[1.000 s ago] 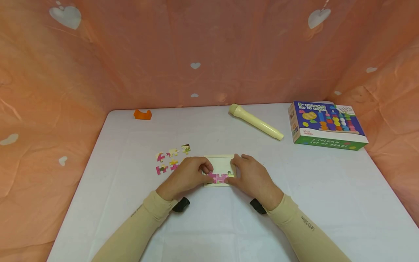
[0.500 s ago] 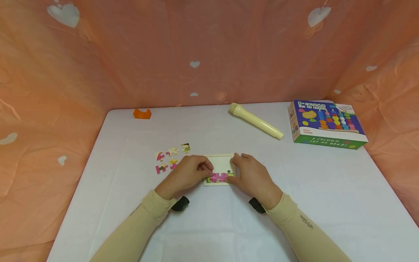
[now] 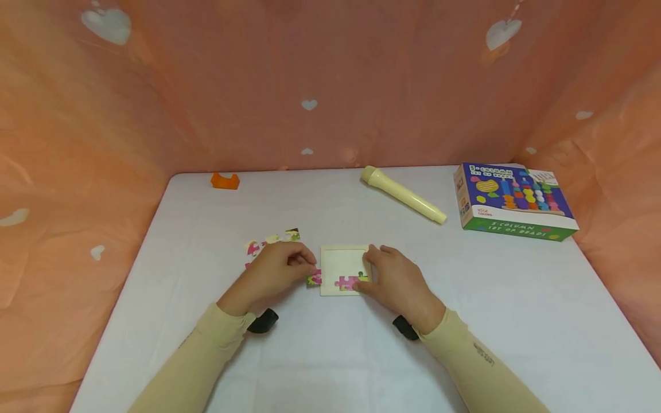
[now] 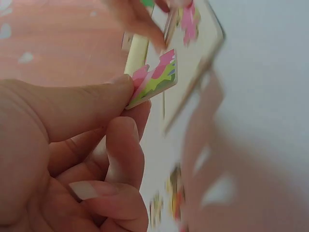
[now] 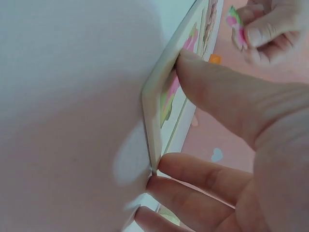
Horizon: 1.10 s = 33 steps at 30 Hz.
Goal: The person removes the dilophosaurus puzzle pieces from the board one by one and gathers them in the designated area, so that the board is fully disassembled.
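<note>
A cream puzzle tray (image 3: 342,259) lies flat on the white table, with pink and green pieces (image 3: 348,282) fitted along its near edge. My left hand (image 3: 279,269) pinches a pink-and-green puzzle piece (image 3: 314,278) (image 4: 155,79) between thumb and forefinger, just left of the tray (image 4: 200,43). My right hand (image 3: 395,278) holds the tray's right side: the thumb presses on the near right corner (image 5: 166,101) and the fingers curl round the edge. Loose puzzle pieces (image 3: 272,238) lie beyond the left hand, partly hidden by it.
A cream torch (image 3: 403,193) lies at the back middle. A coloured bead-set box (image 3: 513,203) stands at the back right. A small orange block (image 3: 225,180) sits at the back left. Orange cloth with white hearts walls the table on three sides.
My left hand has drawn back to the left off the tray, lifting one pink-and-green piece out of the near row. The right hand has stayed on the tray.
</note>
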Tool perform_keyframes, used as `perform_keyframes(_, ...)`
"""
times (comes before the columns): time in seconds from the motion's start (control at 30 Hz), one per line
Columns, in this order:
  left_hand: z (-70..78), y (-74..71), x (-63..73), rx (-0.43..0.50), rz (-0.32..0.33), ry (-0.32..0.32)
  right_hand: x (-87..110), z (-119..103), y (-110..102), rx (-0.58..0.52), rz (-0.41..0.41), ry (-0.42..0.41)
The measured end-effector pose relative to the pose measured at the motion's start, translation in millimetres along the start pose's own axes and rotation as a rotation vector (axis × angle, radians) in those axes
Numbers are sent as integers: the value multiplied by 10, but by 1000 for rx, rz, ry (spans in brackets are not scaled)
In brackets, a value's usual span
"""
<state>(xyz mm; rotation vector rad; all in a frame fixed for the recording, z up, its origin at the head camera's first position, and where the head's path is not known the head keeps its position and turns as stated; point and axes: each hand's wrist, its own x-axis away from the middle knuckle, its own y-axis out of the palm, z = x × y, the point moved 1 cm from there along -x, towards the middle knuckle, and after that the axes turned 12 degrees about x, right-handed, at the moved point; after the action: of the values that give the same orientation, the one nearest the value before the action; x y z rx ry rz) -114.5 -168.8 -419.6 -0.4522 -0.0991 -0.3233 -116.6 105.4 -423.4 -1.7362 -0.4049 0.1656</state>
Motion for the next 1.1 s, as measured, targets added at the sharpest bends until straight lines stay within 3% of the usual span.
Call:
perform_keyframes(0.23,-280,-366,336,-73,80,-73,23,27,16,24,18,-26)
perform_keyframes(0.47,-397,-546,555,-87,117,-113,33,59,17,33,4,-43)
perform_keyframes(0.87,-455,-597,548,-97,120,-125,60,164,11,-30,-49,-86)
perform_keyframes(1.1,-372,-648,538,-125,147,-122,46,204,5,-47,-38,-106)
